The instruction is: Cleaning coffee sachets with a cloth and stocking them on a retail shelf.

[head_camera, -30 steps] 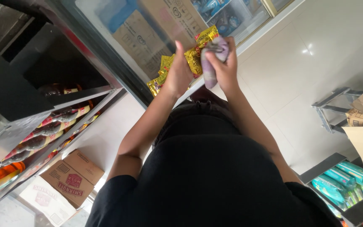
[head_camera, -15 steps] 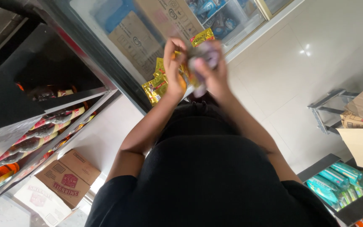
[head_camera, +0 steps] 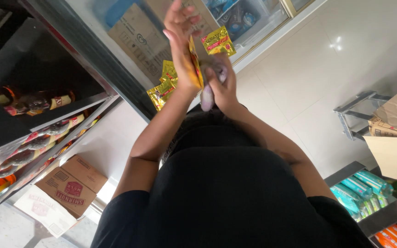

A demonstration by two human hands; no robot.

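Observation:
My left hand (head_camera: 180, 43) is raised in front of me with its fingers stretched upward. A strip of yellow and red sachets (head_camera: 194, 64) lies pressed against its palm. One sachet (head_camera: 218, 41) sticks out to the right, and more sachets (head_camera: 162, 86) dangle below the wrist on the left. My right hand (head_camera: 224, 89) sits just below and to the right, closed around a soft greyish-purple wad (head_camera: 209, 92) that looks like a cloth. The wad touches the strip. Both forearms reach out from my black top (head_camera: 226, 193).
A glass-fronted cabinet (head_camera: 134, 32) stands behind the hands. Shelves of bottles (head_camera: 33, 103) run along the left, with cardboard boxes (head_camera: 70, 183) on the floor below. At right are a metal rack (head_camera: 357, 112), loose cardboard (head_camera: 394, 156) and shelves of teal packs (head_camera: 361, 186).
My left hand has risen and its fingers have spread while still holding the sachet strip. My right hand with the wad has dropped below it. The view has shifted slightly.

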